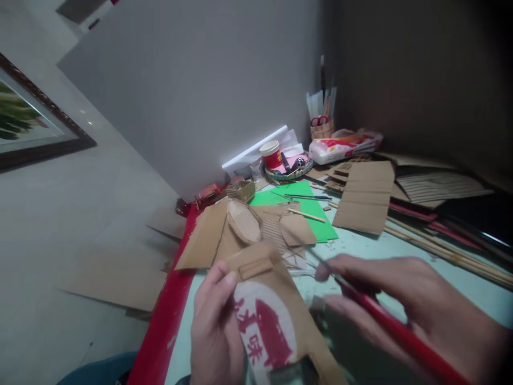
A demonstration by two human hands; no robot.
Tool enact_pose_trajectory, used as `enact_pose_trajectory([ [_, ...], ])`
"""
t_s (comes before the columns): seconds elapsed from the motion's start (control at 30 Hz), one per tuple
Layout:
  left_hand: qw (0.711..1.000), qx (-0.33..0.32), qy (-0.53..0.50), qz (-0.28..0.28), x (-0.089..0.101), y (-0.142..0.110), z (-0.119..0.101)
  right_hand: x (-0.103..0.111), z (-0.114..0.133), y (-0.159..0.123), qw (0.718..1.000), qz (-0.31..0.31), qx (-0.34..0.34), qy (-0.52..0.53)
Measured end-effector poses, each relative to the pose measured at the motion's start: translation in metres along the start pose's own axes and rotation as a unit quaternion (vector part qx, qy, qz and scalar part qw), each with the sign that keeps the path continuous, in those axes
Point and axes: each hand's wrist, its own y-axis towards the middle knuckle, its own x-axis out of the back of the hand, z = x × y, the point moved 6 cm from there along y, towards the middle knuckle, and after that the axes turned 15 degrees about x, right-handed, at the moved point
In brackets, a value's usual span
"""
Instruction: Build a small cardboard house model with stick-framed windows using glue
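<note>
My left hand (216,321) is closed on the left edge of a brown cardboard piece (298,299), thumb on its front. The piece has a white circle with red printed characters and a raised cardboard strip near its top. My right hand (385,289) is wrapped round a red-handled tool (395,323) with a thin metal shaft. That shaft points up and left, past the right side of the held piece. Blur hides what kind of tool it is. Behind the piece lie cut cardboard (204,235) and a rounded corrugated cutout (244,222).
A green sheet (304,190) lies mid-table, a thin stick (308,215) across it. Farther back stand a red paper cup (271,156), a woven tray (294,174) and a holder (321,129) with scissors. Flat cardboard (366,198) and long sticks (449,251) are at right.
</note>
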Motion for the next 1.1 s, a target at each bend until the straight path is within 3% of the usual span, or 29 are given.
enact_pose_trajectory([
  [0.07, 1.000, 0.024, 0.016, 0.012, -0.004, -0.005, 0.004, 0.007, -0.010, 0.009, 0.998, 0.003, -0.057, 0.011],
  [0.13, 0.995, 0.040, 0.050, 0.074, -0.016, -0.011, 0.009, 0.007, -0.020, 0.012, 0.987, 0.009, -0.128, 0.096],
  [0.23, 0.984, 0.036, 0.097, 0.146, -0.027, -0.016, 0.016, -0.007, -0.026, 0.009, 0.925, 0.029, -0.212, 0.315],
  [0.3, 0.975, 0.018, 0.144, 0.169, -0.031, -0.016, 0.020, -0.015, -0.024, 0.005, 0.885, 0.035, -0.237, 0.399],
  [0.4, 0.959, -0.021, 0.203, 0.194, -0.038, -0.012, 0.024, -0.022, -0.022, 0.000, 0.869, 0.029, -0.252, 0.424],
  [0.53, 0.954, -0.050, 0.182, 0.233, -0.046, -0.011, 0.027, -0.027, -0.022, -0.003, 0.852, 0.028, -0.269, 0.448],
  [0.77, 0.926, -0.157, 0.313, 0.143, -0.036, -0.009, 0.016, -0.034, -0.027, -0.006, 0.828, 0.052, -0.290, 0.477],
  [1.1, 0.888, -0.249, 0.363, 0.129, -0.038, -0.024, 0.002, -0.038, -0.024, -0.009, 0.824, 0.122, -0.264, 0.486],
])
